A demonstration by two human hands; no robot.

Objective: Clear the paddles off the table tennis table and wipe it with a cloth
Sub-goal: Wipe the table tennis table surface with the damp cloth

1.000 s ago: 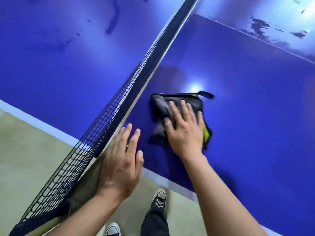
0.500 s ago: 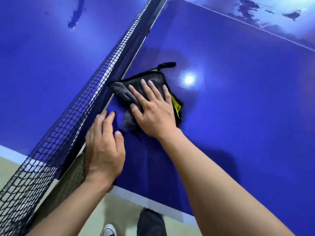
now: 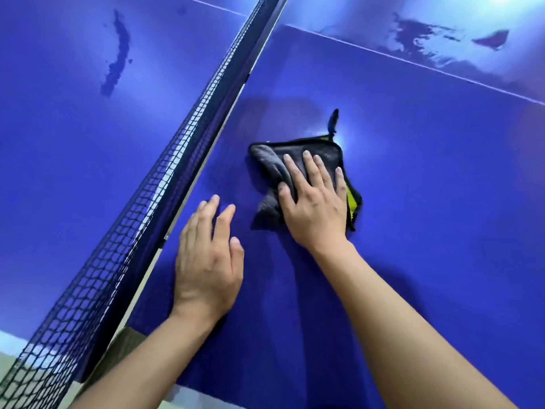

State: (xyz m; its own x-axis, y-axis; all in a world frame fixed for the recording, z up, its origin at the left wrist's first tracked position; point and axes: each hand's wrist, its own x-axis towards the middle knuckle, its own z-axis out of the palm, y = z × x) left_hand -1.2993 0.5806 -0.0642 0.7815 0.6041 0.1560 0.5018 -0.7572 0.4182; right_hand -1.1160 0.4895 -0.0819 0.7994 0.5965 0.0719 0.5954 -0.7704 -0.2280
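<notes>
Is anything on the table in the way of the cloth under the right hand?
Nothing visible does. The right hand presses flat on the cloth; the table ahead and to its right shows nothing lying on it. The net stands to the left, and the left hand rests between net and cloth.

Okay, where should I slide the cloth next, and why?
Probably slide the right hand, pressing flat on the grey cloth, away toward the dark smears beyond the white line; the left hand rests braced on the table.
</notes>
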